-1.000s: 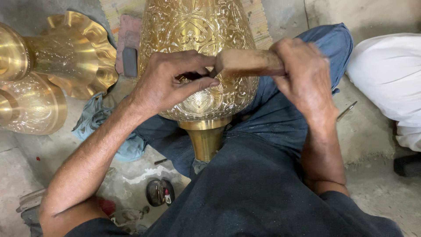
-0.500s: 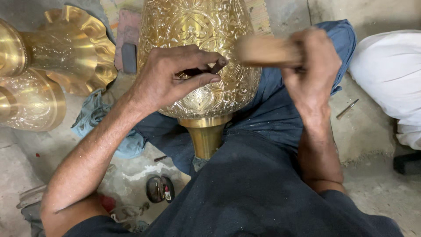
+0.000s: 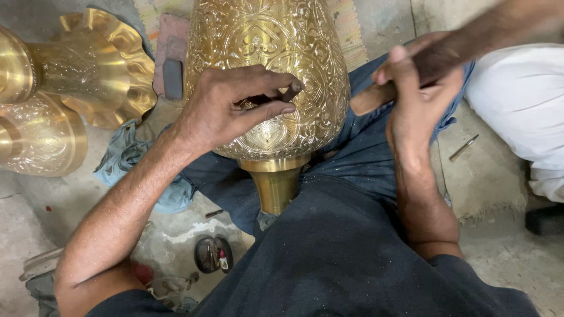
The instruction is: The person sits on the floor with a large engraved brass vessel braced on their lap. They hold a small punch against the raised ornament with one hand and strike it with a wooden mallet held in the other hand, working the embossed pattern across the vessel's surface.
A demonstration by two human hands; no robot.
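Brass vase (image 3: 276, 70): shiny gold, dense engraved floral pattern, plain narrow stem, lying across the person's lap at centre. Left hand (image 3: 226, 108) rests on its belly, fingers pinched around a small dark chisel (image 3: 282, 95) touching the surface. Right hand (image 3: 420, 88), just right of the vase, is closed around a wooden mallet (image 3: 373, 98).

The engraved brass vase (image 3: 276, 76) fills the middle up to twelve o'clock. Two more brass vessels (image 3: 70, 88) crowd nine to ten o'clock. White cloth (image 3: 523, 100) blocks two to three o'clock. Bare floor (image 3: 487, 170) between three and four o'clock lies open.
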